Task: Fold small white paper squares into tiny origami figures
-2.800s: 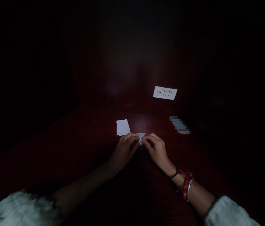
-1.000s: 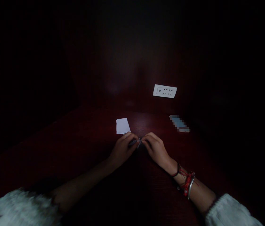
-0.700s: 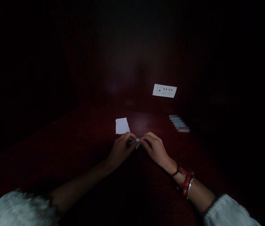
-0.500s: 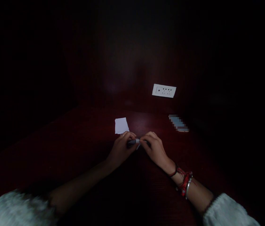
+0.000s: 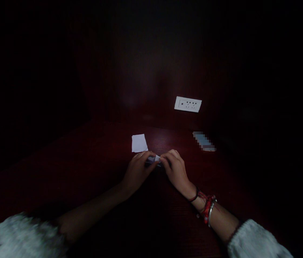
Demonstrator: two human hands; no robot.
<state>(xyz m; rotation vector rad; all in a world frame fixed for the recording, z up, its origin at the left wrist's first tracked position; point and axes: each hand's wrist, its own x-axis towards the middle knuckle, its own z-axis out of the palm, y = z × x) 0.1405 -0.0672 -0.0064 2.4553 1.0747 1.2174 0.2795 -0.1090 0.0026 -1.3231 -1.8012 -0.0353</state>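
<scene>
1 small white paper is pinched by the left hand and right hand, both nearly closed, near stacked white sheets.

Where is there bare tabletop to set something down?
Dark-red tabletop shows bare left of the white rectangular paper stack, and between it and the flat, pixelated, phone-shaped object. Crowded: just nearer than the stack, where left hand and right hand meet at a small white paper piece. The far right is too dark to judge.
</scene>
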